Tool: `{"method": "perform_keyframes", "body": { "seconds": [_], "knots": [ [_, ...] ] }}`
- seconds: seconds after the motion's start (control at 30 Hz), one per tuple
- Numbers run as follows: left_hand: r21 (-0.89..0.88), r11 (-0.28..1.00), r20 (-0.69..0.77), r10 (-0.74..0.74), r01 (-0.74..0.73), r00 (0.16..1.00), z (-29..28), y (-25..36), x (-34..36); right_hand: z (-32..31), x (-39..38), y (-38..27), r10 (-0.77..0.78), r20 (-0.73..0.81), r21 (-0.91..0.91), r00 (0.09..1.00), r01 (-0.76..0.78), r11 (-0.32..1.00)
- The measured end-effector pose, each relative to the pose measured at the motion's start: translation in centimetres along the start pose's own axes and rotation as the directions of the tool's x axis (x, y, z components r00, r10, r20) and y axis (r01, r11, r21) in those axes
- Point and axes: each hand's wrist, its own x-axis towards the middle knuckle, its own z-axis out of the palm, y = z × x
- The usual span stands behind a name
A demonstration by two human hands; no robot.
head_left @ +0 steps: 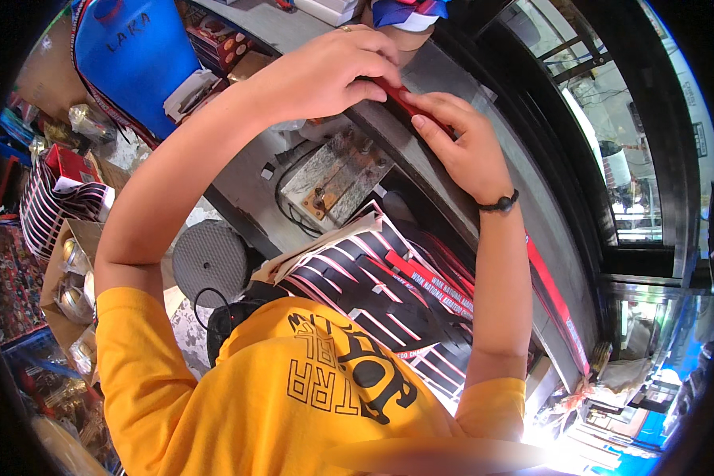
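Note:
A narrow red ribbon (pixel 415 109) is stretched between my two hands above the edge of a long grey ledge (pixel 444 166). My left hand (pixel 337 73) reaches over from the left, its fingers bent and closed on the ribbon's upper part. Thumb and fingers of my right hand (pixel 462 141) pinch the same ribbon a little lower down. Below my hands, a black sheet with white and pink stripes (pixel 357 270) lies near my lap. Several red printed ribbons (pixel 428 279) lie across it. Another red ribbon (pixel 554 293) runs along the ledge beside my right forearm.
A worn metal block with a cord (pixel 337 178) sits below the ledge, near a round grey textured disc (pixel 210 262). Leftward are a blue plastic piece (pixel 135 59) and a cardboard box (pixel 63 278) with wrapped gold-coloured items. Dark-framed glass (pixel 603 119) borders the right.

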Motion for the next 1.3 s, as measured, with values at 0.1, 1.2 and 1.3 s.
{"method": "perform_keyframes", "body": {
  "seconds": [0.1,1.2,1.3],
  "knots": [
    [0.013,1.0,0.07,-0.026,0.025,0.997,-0.2,0.1,0.1,-0.1,0.0,0.0,0.026,0.022,0.018,0.999,-0.026,0.999],
    [-0.078,0.988,0.352,0.156,-0.137,0.923,-3.1,0.0,4.1,-0.5,0.1,0.4,-0.013,0.0,0.035,1.0,0.013,0.999],
    [-0.073,0.996,0.483,-0.003,0.043,0.876,-3.5,-0.1,4.8,-0.5,0.1,0.3,0.013,-0.004,0.04,1.0,-0.013,0.999]
  ]
}}
